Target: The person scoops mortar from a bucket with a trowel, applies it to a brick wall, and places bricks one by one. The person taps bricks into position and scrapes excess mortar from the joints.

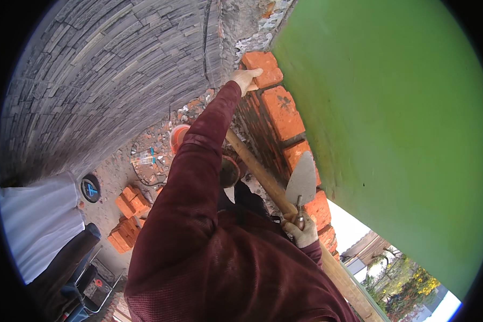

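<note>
My left arm reaches to the far end of a row of orange bricks, where my left hand (pixel 245 80) is closed on the left side of the end brick (pixel 270 67). Its thumb lies over the top, while the other fingers are mostly hidden. Close to my body, my right hand (pixel 303 231) grips the handle of a pointed trowel (pixel 302 180), its grey blade pointing away from me. Beneath the trowel and right hand, a long wooden pole (pixel 260 174) slants across. More bricks (pixel 283 112) line the wall top, with grey mortar in the joints.
A green panel (pixel 386 107) borders the bricks on the right; a grey stone-clad wall (pixel 118 80) rises on the left. Below lie rubble, an orange bucket (pixel 177 138), a black bucket (pixel 90 188) and brick piles (pixel 124 234). White sheeting (pixel 40 214) hangs at left.
</note>
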`<control>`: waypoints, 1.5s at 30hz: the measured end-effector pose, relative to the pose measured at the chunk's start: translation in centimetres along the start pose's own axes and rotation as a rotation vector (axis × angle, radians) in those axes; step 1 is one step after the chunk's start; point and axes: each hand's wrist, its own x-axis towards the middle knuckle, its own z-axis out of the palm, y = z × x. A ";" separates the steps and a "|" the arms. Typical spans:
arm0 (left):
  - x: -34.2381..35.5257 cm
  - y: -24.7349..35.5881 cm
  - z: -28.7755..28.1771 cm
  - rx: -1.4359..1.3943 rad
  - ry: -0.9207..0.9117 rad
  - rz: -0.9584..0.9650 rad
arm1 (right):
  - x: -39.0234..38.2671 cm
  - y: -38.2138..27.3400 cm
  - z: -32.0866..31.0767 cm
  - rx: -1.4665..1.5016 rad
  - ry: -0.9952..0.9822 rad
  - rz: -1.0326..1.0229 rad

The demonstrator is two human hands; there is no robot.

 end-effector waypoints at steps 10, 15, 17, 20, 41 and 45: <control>0.8 0.1 0.1 0.040 0.101 0.005 | 0.9 -1.7 0.1 -0.137 -0.012 -0.014; 0.6 0.3 0.6 0.091 0.194 0.026 | 1.3 -3.4 0.6 -0.250 -0.015 -0.082; 0.3 0.3 1.1 0.174 0.264 0.024 | 1.7 -3.5 0.7 -0.280 -0.014 -0.104; 0.3 0.2 1.5 0.298 0.328 0.025 | 2.1 -4.1 1.2 -0.068 -0.035 -0.027; -3.2 -3.0 3.6 0.334 0.416 0.279 | 29.2 -26.6 6.6 -0.132 0.190 -0.928; -3.7 -2.6 4.2 0.394 0.492 0.303 | 35.2 -27.5 7.6 0.020 0.138 -0.989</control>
